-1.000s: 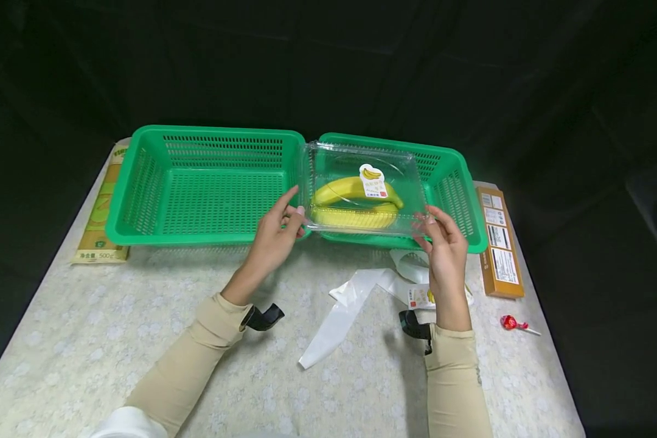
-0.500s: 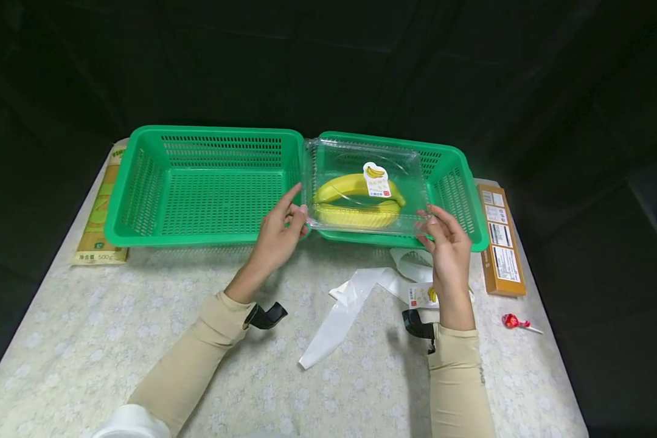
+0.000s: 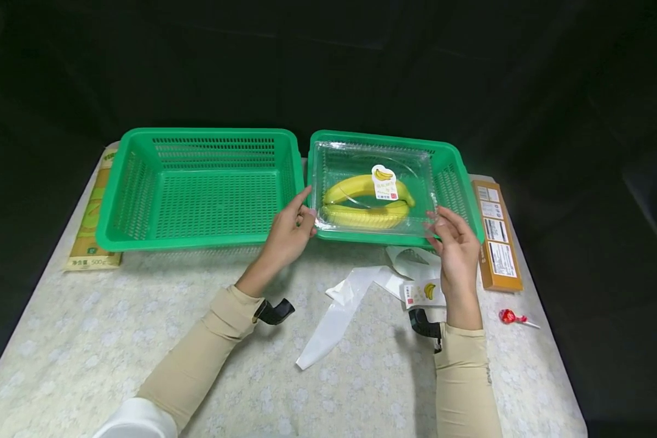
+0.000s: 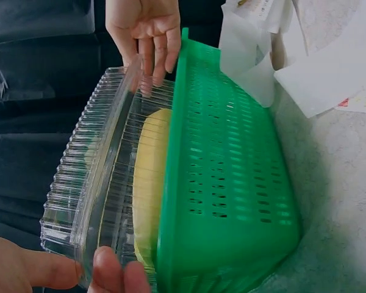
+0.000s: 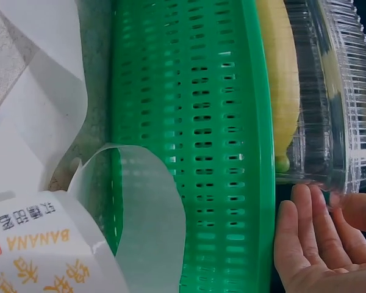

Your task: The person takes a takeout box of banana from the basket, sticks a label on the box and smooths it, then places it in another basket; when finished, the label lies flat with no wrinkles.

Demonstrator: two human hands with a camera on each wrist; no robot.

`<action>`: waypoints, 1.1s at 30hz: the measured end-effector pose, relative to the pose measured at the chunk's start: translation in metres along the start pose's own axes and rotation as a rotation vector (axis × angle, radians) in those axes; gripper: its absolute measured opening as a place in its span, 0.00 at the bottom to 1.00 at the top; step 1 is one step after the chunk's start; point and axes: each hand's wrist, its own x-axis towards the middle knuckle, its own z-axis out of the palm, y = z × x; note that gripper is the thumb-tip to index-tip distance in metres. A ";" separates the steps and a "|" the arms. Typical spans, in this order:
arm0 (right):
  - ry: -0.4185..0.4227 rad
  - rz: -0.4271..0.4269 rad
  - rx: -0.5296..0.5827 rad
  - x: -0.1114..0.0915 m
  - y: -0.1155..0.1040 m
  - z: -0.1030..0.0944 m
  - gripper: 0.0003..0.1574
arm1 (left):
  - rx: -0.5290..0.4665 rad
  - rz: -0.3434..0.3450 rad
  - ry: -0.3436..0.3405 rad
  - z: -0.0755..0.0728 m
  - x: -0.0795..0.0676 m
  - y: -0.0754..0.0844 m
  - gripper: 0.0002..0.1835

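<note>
A clear plastic clamshell box (image 3: 350, 159) with two bananas (image 3: 365, 217) inside is held over the right green basket (image 3: 455, 182). A banana sticker (image 3: 384, 182) is on its lid. My left hand (image 3: 291, 234) pinches the box's near left corner, thumb above and fingers below, as the left wrist view also shows. At the near right corner, my right hand (image 3: 458, 255) pinches the rim. In the right wrist view, the box (image 5: 348, 91) is just above the basket's rim, its lower part partly hidden by the basket wall (image 5: 195, 122).
Left of it stands another green basket (image 3: 219, 207). A yellow-green 500 g packet (image 3: 94, 231) lies at far left, an orange box (image 3: 498, 243) at right, near a red lollipop (image 3: 508, 316). A white strip of labels (image 3: 334, 322) curls on the table before the right basket.
Both hands have carried the box of bananas slightly right, so it now lies fully over the right basket. The view has shifted a little. Both hands keep their hold.
</note>
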 end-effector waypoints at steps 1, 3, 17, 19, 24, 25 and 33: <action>0.000 -0.004 -0.004 0.000 0.000 -0.001 0.20 | 0.004 -0.004 0.002 0.001 0.000 -0.001 0.29; -0.003 -0.010 -0.002 0.000 0.001 -0.001 0.20 | 0.016 -0.007 0.006 0.001 0.001 -0.001 0.30; 0.022 -0.046 -0.052 0.012 -0.001 -0.009 0.21 | 0.201 -0.012 -0.071 0.006 0.017 0.003 0.29; 0.034 -0.067 -0.083 0.015 -0.001 -0.010 0.20 | 0.230 -0.001 -0.075 0.009 0.021 0.004 0.29; 0.039 -0.099 -0.157 0.023 0.000 -0.011 0.19 | 0.334 0.002 -0.062 0.016 0.027 0.004 0.29; 0.037 -0.102 -0.173 0.025 0.001 -0.010 0.19 | 0.362 -0.004 -0.058 0.017 0.028 0.004 0.28; 0.063 -0.114 -0.298 0.029 0.003 -0.008 0.17 | 0.566 -0.017 -0.085 0.024 0.030 0.007 0.27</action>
